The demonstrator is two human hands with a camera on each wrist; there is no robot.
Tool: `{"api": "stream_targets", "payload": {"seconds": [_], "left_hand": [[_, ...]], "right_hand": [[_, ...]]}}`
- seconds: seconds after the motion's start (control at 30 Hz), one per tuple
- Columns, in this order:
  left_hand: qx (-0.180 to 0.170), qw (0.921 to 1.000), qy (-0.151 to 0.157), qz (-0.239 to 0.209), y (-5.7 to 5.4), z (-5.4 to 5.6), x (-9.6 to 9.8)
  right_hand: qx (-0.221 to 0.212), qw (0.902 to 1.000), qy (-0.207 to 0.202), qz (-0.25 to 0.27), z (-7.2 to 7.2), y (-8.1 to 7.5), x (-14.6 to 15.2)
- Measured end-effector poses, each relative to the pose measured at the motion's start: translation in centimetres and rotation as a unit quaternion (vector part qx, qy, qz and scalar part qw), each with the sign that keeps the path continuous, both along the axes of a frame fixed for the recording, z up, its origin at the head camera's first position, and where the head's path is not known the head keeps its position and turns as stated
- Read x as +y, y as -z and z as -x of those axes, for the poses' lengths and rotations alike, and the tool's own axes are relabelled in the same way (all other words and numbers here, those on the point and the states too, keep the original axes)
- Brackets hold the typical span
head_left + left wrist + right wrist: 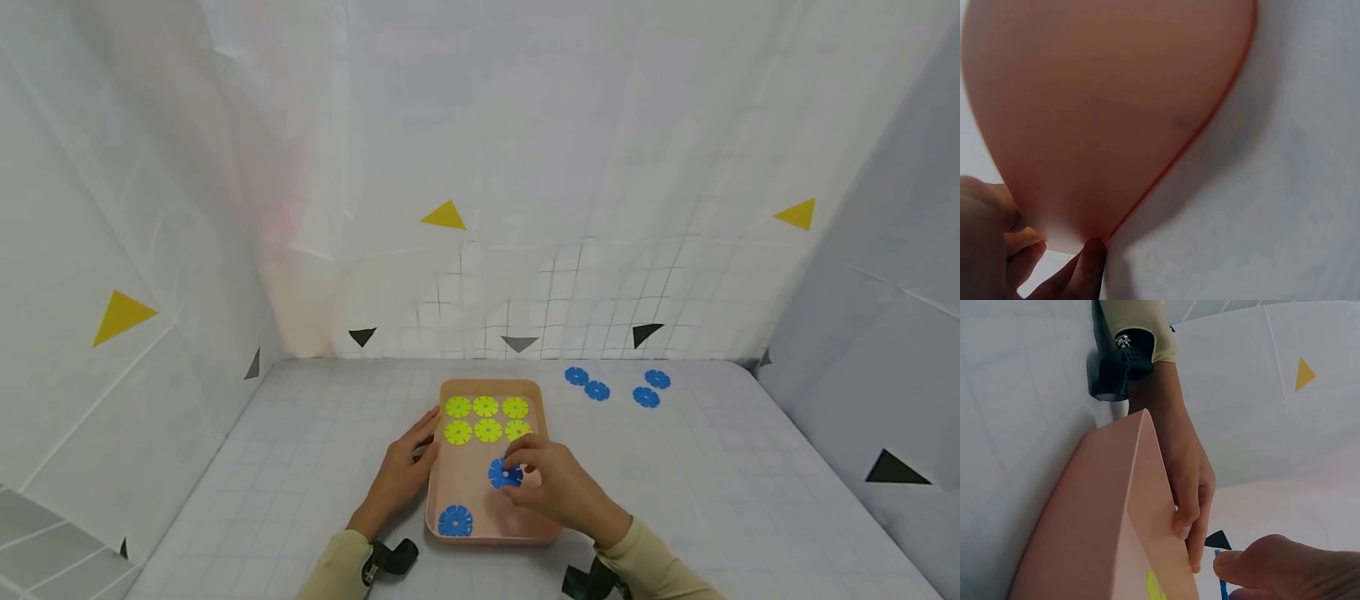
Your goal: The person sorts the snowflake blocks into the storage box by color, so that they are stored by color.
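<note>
A pink rectangular tray lies on the table. Above its middle, the right hand pinches a blue notched plastic disc between thumb and fingers; in the right wrist view that disc appears edge-on at the thumb. Along the tray's left side rests the left hand, its fingers stretched out against the wall, seen too in the left wrist view at the tray's edge. Yellow-green notched discs form two rows at the tray's far end. Another blue disc lies in its near left corner.
Several loose blue discs lie on the table beyond the tray to the right, among them a disc at the left and a disc farther right. White sheeting with yellow and black triangles encloses the table at the back and sides.
</note>
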State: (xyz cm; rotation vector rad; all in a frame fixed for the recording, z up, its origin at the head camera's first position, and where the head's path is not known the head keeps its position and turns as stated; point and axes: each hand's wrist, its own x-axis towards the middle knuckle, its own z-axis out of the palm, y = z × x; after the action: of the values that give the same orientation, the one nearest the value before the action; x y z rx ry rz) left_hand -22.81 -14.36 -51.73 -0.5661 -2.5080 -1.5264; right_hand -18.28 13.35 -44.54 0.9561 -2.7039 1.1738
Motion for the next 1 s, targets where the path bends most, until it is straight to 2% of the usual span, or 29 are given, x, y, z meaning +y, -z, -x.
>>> {"api": "stream_targets", "payload": {"seconds": [0.3,0.63,1.0], "left_hand": [[-0.001,1.0,-0.004,0.004,0.2,0.0,0.0],[0.01,0.9999,-0.003,0.001,0.4,0.2,-0.1],[0.009,1.0,0.0,0.0,0.4,0.2,-0.1]], "right_hand": [[-0.005,0.9998,-0.021,-0.004,-0.3,0.5,-0.3],[-0.025,0.9976,-0.065,-0.003,0.2,1.1,-0.4],[-0.068,0.9935,-0.087,-0.03,0.4,1.8,-0.6]]}}
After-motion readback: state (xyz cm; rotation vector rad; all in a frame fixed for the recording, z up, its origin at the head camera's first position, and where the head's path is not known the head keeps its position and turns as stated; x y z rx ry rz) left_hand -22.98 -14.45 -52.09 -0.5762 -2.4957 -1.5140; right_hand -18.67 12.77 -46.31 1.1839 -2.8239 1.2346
